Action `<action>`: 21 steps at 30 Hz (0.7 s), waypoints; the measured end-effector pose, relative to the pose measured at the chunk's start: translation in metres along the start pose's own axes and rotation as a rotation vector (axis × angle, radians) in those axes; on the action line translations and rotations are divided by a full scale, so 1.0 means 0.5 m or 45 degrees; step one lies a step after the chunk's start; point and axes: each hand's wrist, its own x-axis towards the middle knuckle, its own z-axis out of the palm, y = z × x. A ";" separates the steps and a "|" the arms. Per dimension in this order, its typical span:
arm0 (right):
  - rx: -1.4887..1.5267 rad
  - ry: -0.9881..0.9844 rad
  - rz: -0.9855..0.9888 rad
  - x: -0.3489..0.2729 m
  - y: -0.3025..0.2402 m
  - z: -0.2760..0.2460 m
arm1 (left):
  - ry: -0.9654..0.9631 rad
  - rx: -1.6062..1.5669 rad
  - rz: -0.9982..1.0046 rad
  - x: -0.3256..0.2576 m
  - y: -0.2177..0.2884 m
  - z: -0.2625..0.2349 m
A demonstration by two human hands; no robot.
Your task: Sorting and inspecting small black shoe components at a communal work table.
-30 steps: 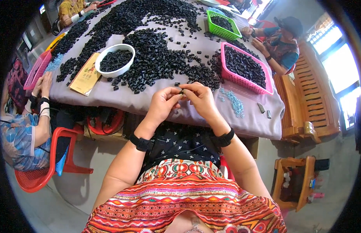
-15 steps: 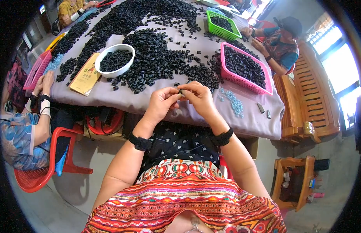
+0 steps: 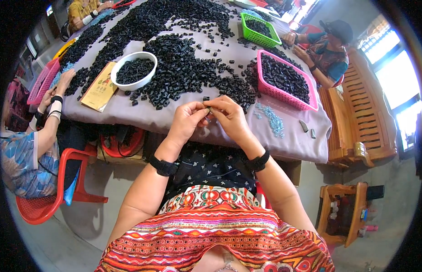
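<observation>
at the middle of the frame the left hand (image 3: 186, 121) and right hand (image 3: 228, 117) pinch together one small dark piece (image 3: 207, 110) over the table edge (image 3: 143, 119). it may slip and drop to the lap; the black pile (image 3: 184, 72) lies above.

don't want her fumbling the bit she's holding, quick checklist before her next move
1. Small dark piece pinched between both hands: ok.
2. Left hand and right hand meet over the table edge: ok.
3. Heap of black pieces close ahead of the hands: ok.
4. Pink basket beside the right hand, partly filled: ok.
5. White bowl to the left, holding pieces: ok.
6. Piece's condition: cannot tell, too small.
</observation>
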 end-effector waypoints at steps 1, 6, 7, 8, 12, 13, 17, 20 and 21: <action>-0.092 -0.028 -0.039 -0.001 -0.002 -0.002 | 0.028 0.000 0.013 -0.001 0.001 0.003; -0.470 -0.130 -0.136 -0.005 -0.044 -0.002 | 0.098 -0.098 0.012 -0.006 0.011 0.012; -0.588 -0.140 -0.157 -0.007 -0.047 0.001 | 0.092 -0.081 0.004 -0.006 0.014 0.016; -0.588 -0.131 -0.147 -0.007 -0.040 0.006 | 0.084 -0.063 -0.005 -0.004 0.015 0.020; -0.873 -0.014 -0.181 -0.006 -0.015 0.037 | 0.153 0.079 0.112 0.003 0.000 0.012; -0.854 0.001 -0.180 -0.005 -0.016 0.042 | 0.165 0.018 0.118 0.002 -0.003 0.010; -0.886 0.012 -0.166 -0.003 -0.017 0.040 | 0.187 0.049 0.101 0.003 -0.006 0.004; -0.927 0.017 -0.171 -0.002 0.001 0.029 | 0.153 0.091 0.061 0.010 -0.008 0.015; -0.941 0.033 -0.183 -0.002 0.010 0.026 | 0.113 0.086 0.005 0.012 -0.006 0.018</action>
